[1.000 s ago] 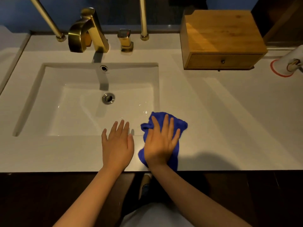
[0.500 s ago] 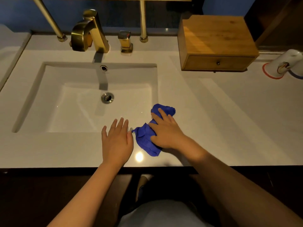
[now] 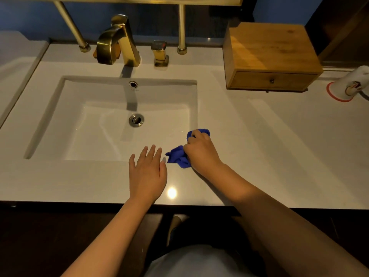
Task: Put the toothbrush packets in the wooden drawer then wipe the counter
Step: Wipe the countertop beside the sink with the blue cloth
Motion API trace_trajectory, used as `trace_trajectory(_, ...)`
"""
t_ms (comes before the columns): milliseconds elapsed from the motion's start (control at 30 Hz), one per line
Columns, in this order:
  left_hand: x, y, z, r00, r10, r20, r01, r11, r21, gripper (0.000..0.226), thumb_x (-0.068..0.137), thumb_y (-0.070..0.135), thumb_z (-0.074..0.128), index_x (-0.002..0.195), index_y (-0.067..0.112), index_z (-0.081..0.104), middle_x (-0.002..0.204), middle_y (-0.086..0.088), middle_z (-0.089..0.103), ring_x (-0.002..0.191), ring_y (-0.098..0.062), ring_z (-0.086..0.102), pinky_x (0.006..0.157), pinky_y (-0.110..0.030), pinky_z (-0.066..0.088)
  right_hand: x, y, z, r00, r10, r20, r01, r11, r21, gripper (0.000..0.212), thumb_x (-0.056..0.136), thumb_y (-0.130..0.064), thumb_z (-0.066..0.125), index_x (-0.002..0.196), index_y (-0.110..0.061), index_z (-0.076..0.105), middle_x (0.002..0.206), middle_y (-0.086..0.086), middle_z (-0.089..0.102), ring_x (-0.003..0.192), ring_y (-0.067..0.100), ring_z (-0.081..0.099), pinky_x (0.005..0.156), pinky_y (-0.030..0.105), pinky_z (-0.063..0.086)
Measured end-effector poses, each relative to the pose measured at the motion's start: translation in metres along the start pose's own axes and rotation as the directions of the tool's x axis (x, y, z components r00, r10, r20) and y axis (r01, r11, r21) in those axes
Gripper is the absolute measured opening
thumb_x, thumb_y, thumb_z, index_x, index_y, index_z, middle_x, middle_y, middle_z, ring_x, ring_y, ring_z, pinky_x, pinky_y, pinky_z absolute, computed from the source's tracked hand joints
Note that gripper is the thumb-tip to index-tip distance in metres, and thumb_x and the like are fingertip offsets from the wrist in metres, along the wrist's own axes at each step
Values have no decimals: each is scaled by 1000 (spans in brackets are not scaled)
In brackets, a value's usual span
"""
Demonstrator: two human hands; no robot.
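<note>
My right hand is shut on a bunched blue cloth, pressing it on the white counter by the sink's front right corner. My left hand lies flat and open on the counter's front strip, fingers spread, just left of the cloth. The wooden drawer box stands at the back right with its drawer closed; a small dark knob is on its front. No toothbrush packets are in view.
A rectangular white sink with a metal drain fills the left half. A gold faucet and handle stand behind it, with two gold posts. A white cup lies at the far right edge.
My right hand went from flat on the spread cloth to gripping it in a bunch, and turned so the arm comes in from the right. My left hand stayed put.
</note>
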State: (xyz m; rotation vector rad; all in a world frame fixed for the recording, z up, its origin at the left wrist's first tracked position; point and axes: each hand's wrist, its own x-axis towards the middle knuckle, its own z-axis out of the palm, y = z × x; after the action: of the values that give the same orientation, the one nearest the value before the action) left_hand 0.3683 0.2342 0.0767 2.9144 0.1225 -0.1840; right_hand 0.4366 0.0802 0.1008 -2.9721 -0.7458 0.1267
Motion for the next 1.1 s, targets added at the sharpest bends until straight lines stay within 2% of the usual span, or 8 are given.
trace_trajectory(67,0,0,0,1000,1,6,-1,1000,2,61,89,38,10,141,20,36,152,0,34,143,-18,25,116,-44,10,4,1,10,996,49,-79,-42,996,81,32,36,-2,88,44,-7,58,48,5,58,61,26,60,51,28,43)
trace_trajectory(233,0,3,-5,999,-11,47,13,1000,-23,59,91,37,13,144,20,30,155,-2,27,145,-19,18,117,-46,5,4,8,-14,952,124,-280,-40,957,288,6,67,1,74,72,-3,71,74,10,70,83,32,62,69,38,55)
trace_trajectory(333,3,9,-13,998,-30,56,36,994,-108,53,95,37,27,145,21,27,157,-4,21,146,-19,14,116,-49,2,-11,20,-36,901,174,-397,-46,949,312,9,72,-1,71,81,-2,72,81,11,72,90,32,63,77,37,54)
trace_trajectory(433,7,28,-18,999,28,29,-23,986,-164,54,94,37,36,144,20,30,157,-5,22,146,-20,15,116,-49,4,-33,36,-51,857,222,-466,-91,953,288,12,72,-2,71,83,-3,72,84,11,72,92,32,63,80,36,53)
trace_trajectory(667,-5,113,-8,964,265,14,-260,955,-146,61,85,43,27,142,21,33,155,-5,26,144,-21,19,116,-48,10,-104,90,-76,793,378,-477,-274,922,275,19,77,-6,68,96,-6,71,97,8,72,105,27,59,91,30,47)
trace_trajectory(800,-14,158,9,950,313,26,-308,944,-118,65,83,48,18,142,23,29,156,-6,22,145,-23,15,114,-51,14,-143,128,-82,770,418,-481,-321,907,274,20,79,-7,67,99,-7,71,100,8,71,109,27,57,95,29,43)
trace_trajectory(933,-24,213,28,972,228,60,-222,970,-99,72,82,61,17,148,33,5,160,-4,-4,147,-21,-6,115,-54,2,-190,184,-86,758,457,-466,-347,887,304,20,79,-7,68,99,-7,71,101,8,71,111,27,56,97,24,34)
trace_trajectory(1100,-34,276,53,992,109,61,-103,991,-87,75,80,66,16,147,37,2,160,-1,-8,146,-21,-12,113,-59,-3,-250,268,-90,783,454,-425,-332,883,333,21,78,-6,67,100,-6,70,101,9,71,112,28,55,99,26,33)
